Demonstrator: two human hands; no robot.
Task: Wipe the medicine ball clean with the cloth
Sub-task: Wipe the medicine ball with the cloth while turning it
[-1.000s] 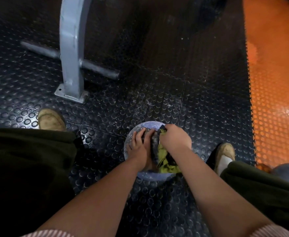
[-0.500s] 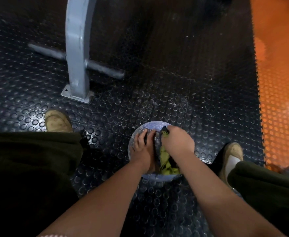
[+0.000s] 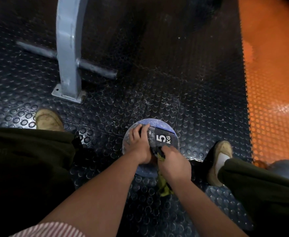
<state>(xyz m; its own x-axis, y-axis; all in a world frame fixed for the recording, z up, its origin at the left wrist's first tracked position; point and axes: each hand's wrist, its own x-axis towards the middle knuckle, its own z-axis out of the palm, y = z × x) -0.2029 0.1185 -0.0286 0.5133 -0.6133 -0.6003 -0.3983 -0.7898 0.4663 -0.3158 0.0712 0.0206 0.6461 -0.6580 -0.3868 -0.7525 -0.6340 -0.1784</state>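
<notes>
Here, in the head view, a medicine ball (image 3: 164, 134) is seen resting on a dark studded floor mat (image 3: 157, 82), between the feet of a crouching person. The ball is blue-grey and scuffed with pale marks, and a black panel printed "5 KG" is turned upward. The left hand (image 3: 139, 146) is laid on the ball's upper left side, its fingers spread and following the curve, with nothing held in it. The right hand (image 3: 173, 162) is placed at the near right edge of the ball, and a yellow-green cloth (image 3: 164, 187) is bunched in its curled fingers; part of the cloth is pressed against the ball and the rest hangs below the hand toward the mat. A tan left shoe (image 3: 49, 120) is seen well to the ball's left and a tan right shoe (image 3: 220, 159) near its right, each under dark trousers. A grey metal post (image 3: 68, 48) is bolted to the mat further away on the left, and a round bar (image 3: 96, 69) is passed through it. An orange studded mat (image 3: 273, 100) is joined along the right edge. A second grey-blue ball (image 3: 287, 168) is partly seen beyond the right knee. A striped sleeve (image 3: 51, 230) is visible at the bottom.
</notes>
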